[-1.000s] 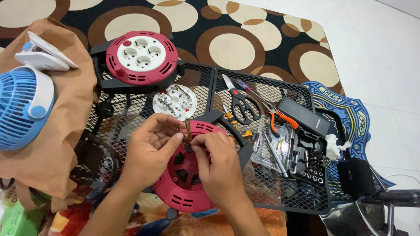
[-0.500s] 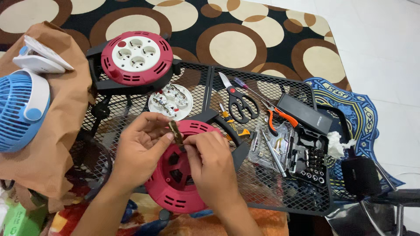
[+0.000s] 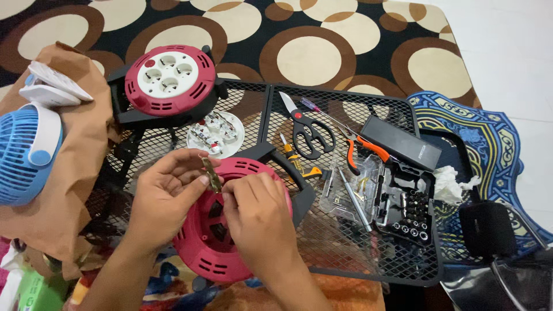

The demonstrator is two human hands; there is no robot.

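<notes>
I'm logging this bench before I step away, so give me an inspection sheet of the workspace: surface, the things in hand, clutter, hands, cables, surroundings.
Surface: black mesh table, patterned rug beneath.
Things in hand: small brass strip pinched over an opened red cable reel; white socket plate lies apart on the mesh.
Clutter: second red cable reel, scissors, orange-handled pliers, bit set case, crumpled tissue.
Hands: left hand and right hand both on the strip, fingertips close together.
Cables: nothing seen clearly.
Surroundings: blue fan on brown paper at left, white floor tiles at right.
</notes>
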